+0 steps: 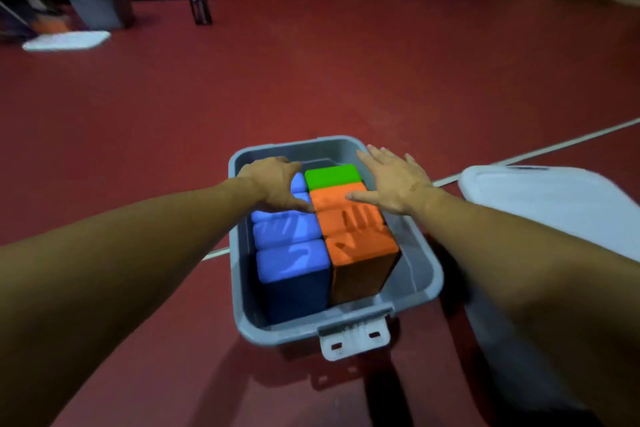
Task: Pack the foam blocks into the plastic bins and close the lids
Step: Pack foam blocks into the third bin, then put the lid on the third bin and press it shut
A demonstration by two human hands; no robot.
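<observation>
Head view: hands (pixel 277 184) over blocks (pixel 356 236)

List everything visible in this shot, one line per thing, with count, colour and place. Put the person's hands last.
plastic bin: one, grey, open, on the floor in front of the person, latch tab on its near rim
blue foam blocks: a row, exact count unclear, left side of the bin
orange foam blocks: a row, about three, right side of the bin, finger dents on top
green foam block: one, far end of the orange row
lid: one, pale grey, on the floor right of the bin
far bin: one, grey with white lid, far left, blurred
far lid: one, white, on the floor far left
floor: red, with a white line
left hand: over the blue blocks, fingers forward
right hand: open, spread above the orange blocks
</observation>
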